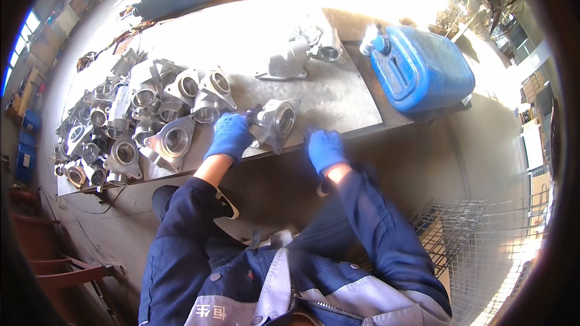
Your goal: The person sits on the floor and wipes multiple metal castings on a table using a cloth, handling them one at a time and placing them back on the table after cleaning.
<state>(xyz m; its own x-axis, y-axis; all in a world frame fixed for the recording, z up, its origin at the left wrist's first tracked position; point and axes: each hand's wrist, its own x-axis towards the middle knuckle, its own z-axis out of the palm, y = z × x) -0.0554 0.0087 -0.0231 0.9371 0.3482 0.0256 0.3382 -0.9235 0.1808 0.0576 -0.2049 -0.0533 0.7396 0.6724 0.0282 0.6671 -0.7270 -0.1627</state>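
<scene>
A grey metal pipe casting (281,119) with a round bore and a flange stands near the front edge of the metal-topped table. My left hand (229,135), in a blue knitted glove, is closed on the left side of this casting. A small dark part shows just above those fingers; what it is I cannot make out. My right hand (326,150), also gloved in blue, is a little to the right of the casting, apart from it, over the table's front edge. Motion smears its fingers, so whether it holds anything is unclear.
Many similar castings (175,139) lie heaped on the left of the table. A few more castings (287,60) stand further back. A blue plastic jerrycan (423,69) sits at the right end. Wire mesh baskets (450,229) are at lower right; a fan (492,3) stands beyond.
</scene>
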